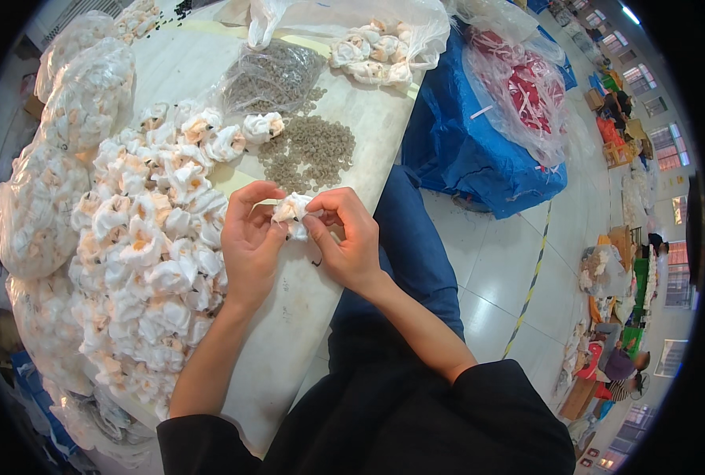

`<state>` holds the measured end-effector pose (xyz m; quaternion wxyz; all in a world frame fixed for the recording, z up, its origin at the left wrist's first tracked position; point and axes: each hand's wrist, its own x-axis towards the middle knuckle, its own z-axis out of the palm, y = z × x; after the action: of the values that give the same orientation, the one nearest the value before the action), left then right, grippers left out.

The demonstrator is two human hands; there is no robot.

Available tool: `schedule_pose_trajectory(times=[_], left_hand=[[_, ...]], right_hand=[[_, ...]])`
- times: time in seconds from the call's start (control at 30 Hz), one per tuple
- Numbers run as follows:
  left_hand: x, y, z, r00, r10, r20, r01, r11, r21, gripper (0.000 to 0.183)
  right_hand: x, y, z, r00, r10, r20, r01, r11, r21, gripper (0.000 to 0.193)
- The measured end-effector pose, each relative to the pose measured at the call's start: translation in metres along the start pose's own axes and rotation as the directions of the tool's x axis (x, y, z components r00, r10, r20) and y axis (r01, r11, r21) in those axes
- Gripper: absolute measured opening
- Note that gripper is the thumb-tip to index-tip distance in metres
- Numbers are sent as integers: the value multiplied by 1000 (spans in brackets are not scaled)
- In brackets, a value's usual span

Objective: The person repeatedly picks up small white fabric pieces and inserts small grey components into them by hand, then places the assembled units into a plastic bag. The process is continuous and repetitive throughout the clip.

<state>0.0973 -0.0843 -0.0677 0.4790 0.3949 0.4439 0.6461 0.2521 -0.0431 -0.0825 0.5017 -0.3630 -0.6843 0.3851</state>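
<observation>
Near the table's edge, a small white and cream cloth flower [292, 207] is held between the fingertips of both my hands. My left hand [249, 241] pinches its left side with thumb and fingers. My right hand [346, 241] grips its right side, thumb and forefinger pressed on the petals. Just beyond the hands lies a loose pile of small grey-brown plastic pieces [309, 154]. A clear bag [273, 75] full of the same pieces sits behind that pile. To the left spreads a large heap of similar cloth flowers [150, 261].
Clear bags stuffed with flowers [39, 206] line the table's left side. More flowers [376, 51] lie in an open bag at the far end. Right of the table [289, 332], a blue-wrapped bundle [483, 150] carries a bag of red material [522, 83]. Other people are in the far-right background.
</observation>
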Motion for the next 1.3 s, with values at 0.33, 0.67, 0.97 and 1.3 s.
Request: schedule_pose_trajectory(times=[0.33, 0.67, 0.97, 1.3], left_hand=[[-1, -5, -1, 995, 81, -49, -64, 956, 288, 33], [-6, -13, -1, 996, 90, 2, -86, 948, 305, 34], [-5, -11, 4, 988, 154, -20, -137, 922, 362, 33], [-3, 0, -1, 1000, -18, -4, 19, 994, 109, 41]], right_hand=[[-1, -2, -4, 996, -84, -9, 82, 989, -127, 26], [-2, -1, 1, 992, -120, 47, 125, 984, -124, 16], [-5, -2, 0, 994, -98, 41, 103, 986, -128, 12], [-7, 2, -2, 955, -196, 224, 241, 950, -198, 42]])
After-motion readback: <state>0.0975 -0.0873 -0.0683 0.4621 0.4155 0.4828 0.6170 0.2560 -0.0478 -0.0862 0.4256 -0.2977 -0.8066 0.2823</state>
